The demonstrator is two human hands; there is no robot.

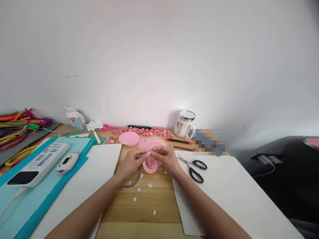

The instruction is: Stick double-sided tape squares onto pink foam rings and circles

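Over the middle of the table, my left hand (132, 161) and my right hand (166, 159) meet fingertip to fingertip. Both are closed in a pinch on a small piece of pink paper (150, 153), mostly covered by the fingers. Just below them lies a cut pink paper ring or spiral (150, 169). Behind the hands sit pink paper circles (152, 142), with another stack of circles (129, 138) to the left. Several small rolled pink paper flowers (159, 131) line the wall side. A roll of tape (132, 183) lies partly under my left wrist, near small white squares (135, 199).
Black-handled scissors (196, 171) rest on a white sheet (224, 196) at right. A mug (183, 124), a pencil (181, 148) and a black pen (178, 141) stand or lie behind. Left are a power bank (42, 162), a white bottle (75, 118) and colourful pipe cleaners (22, 121).
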